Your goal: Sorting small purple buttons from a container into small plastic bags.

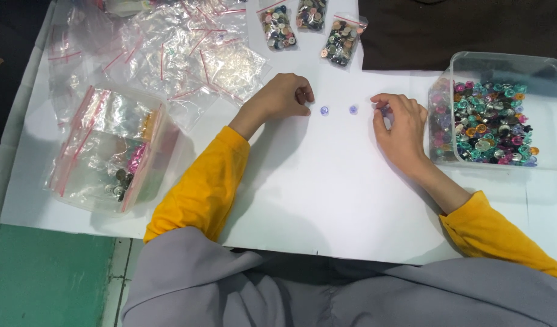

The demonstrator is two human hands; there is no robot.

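Buttons: two small round pale-purple plastic buttons lay side by side on the white paper sheet, between the two hands.
Left hand: rested knuckle-down just beside the left button, fingers curled loosely inward — pinching nothing that showed, apart from the button.
Right hand: sat near the right button, thumb and forefinger drawn together; something small and purplish seemed held at the tips, too small to tell.
Doing it well: judged from this, a light fingertip pinch on one button at a time, sliding rather than lifting — they would skitter easily.
Tub: clear rectangular plastic tub of mixed coloured buttons stood just right of the right hand.
Bags: three small filled zip bags lay beyond; empty red-striped zip bags piled at left.
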